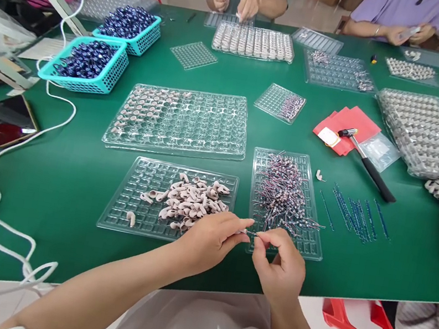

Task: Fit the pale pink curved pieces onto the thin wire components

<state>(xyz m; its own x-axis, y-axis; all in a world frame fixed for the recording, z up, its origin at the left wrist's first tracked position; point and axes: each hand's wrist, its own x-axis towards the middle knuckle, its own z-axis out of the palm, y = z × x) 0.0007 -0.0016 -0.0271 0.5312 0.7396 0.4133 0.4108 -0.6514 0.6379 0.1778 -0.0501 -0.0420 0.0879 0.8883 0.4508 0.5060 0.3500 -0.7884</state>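
My left hand [213, 239] and my right hand [280, 267] meet near the front edge of the green table [72, 190]. Both pinch the ends of one thin wire part [250, 232] between thumb and fingers. Just beyond them lies a clear tray [307, 241] piled with several small wired components [285, 189]. To its left another clear tray [123, 210] carries a heap of pale pink curved pieces [192, 199]. A larger clear tray [192, 123] behind holds a few of those pieces in its left cells.
Blue thin rods [357, 213] lie right of the wire tray, beside a small hammer [366, 164] on red cards [349, 127]. Two teal baskets [88, 67] of dark blue parts stand at the left, near a phone [10, 118] and white cable [16, 144]. Two people work opposite.
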